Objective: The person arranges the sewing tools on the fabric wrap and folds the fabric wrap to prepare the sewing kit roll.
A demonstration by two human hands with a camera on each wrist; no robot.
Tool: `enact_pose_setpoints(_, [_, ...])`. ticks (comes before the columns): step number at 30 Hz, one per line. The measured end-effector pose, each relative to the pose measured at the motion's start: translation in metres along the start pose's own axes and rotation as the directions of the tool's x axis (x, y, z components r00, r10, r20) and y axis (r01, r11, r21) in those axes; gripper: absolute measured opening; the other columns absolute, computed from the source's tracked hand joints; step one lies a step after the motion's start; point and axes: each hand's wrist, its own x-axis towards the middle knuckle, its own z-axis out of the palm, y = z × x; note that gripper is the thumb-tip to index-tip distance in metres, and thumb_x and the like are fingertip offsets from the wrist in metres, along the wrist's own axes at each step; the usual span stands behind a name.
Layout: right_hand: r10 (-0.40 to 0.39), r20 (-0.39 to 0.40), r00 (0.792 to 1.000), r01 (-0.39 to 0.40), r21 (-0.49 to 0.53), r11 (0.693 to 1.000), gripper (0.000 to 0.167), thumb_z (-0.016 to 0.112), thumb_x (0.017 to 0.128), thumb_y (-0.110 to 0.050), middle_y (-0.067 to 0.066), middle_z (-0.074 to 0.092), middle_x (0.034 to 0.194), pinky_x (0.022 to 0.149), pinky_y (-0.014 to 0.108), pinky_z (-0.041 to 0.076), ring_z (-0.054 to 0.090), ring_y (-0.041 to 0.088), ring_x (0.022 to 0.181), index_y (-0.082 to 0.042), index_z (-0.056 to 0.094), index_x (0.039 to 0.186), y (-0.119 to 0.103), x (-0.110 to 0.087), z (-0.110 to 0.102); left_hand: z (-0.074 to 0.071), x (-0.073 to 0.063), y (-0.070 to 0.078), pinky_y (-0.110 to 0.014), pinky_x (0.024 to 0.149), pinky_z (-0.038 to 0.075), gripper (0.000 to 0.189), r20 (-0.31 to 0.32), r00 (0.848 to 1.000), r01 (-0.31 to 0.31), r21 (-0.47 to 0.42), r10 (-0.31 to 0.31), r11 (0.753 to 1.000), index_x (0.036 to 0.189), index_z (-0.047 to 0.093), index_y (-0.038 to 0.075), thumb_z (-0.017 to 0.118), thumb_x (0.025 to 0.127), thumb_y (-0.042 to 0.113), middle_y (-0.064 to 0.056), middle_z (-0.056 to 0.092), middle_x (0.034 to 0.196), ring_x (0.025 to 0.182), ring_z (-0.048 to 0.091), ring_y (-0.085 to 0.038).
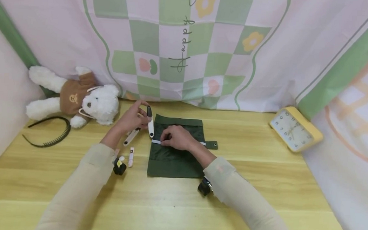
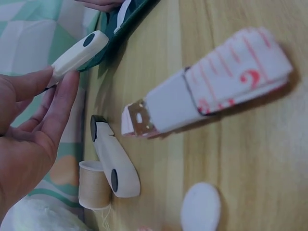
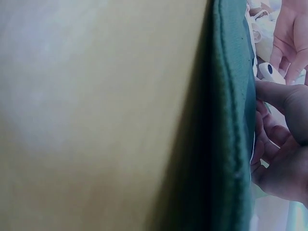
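My left hand (image 1: 134, 117) pinches a slim white tool with a black end (image 1: 150, 125) between thumb and fingers, upright beside the pouch's left edge. A dark green fabric pouch (image 1: 174, 169) lies spread out on the table, a white elastic band (image 1: 156, 141) running across its middle. My right hand (image 1: 177, 137) is over the pouch, its curled fingertips pinching the band near the left end. Below the left hand lies a second white tool with black ends (image 2: 115, 161), next to a beige thread spool (image 2: 95, 185).
A folded tape measure (image 2: 226, 79) and a white oval piece (image 2: 201, 207) lie left of the pouch. Farther left are a black headband (image 1: 56, 135) and a white plush toy (image 1: 104, 103). A yellow clock (image 1: 293, 130) stands at the right, a patterned curtain (image 1: 188, 41) behind.
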Motion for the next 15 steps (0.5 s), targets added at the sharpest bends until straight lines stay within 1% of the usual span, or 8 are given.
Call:
enact_pose_setpoints(6, [0.0,0.005,1.0,0.0,-0.007,1.0,0.004,0.076,0.094,-0.019,-0.003,0.071,0.096,0.079,0.031,0.053,0.064,0.011,0.086,-0.016,0.078,0.093,0.0,0.001,-0.001,0.004,0.004,0.0,-0.047,0.08,0.059,0.06,0.014,1.0,-0.023,0.005,0.023,1.0,0.15,0.031,0.003,0.063,0.1,0.002,-0.023,0.05,0.115,0.087,0.066,-0.035])
enact_pose_setpoints(12, [0.01,0.013,1.0,-0.01,-0.008,1.0,0.004,0.076,0.094,-0.019,-0.004,0.07,0.096,0.08,0.031,0.053,0.064,0.011,0.087,-0.016,0.078,0.093,0.0,0.001,-0.001,0.012,0.01,-0.005,-0.043,0.077,0.06,0.059,0.027,1.0,-0.016,0.014,0.015,1.0,0.148,0.032,0.004,0.066,0.099,0.004,-0.022,0.049,0.113,0.087,0.065,-0.033])
enact_pose_setpoints(15, [0.012,0.013,1.0,-0.012,-0.006,1.0,0.005,0.076,0.094,-0.019,-0.004,0.07,0.095,0.079,0.031,0.053,0.064,0.011,0.086,-0.015,0.078,0.094,0.001,0.001,0.0,0.015,0.011,-0.005,-0.043,0.078,0.06,0.059,0.04,0.999,-0.019,0.016,0.018,1.0,0.148,0.032,0.004,0.065,0.099,0.003,-0.022,0.048,0.113,0.088,0.065,-0.034])
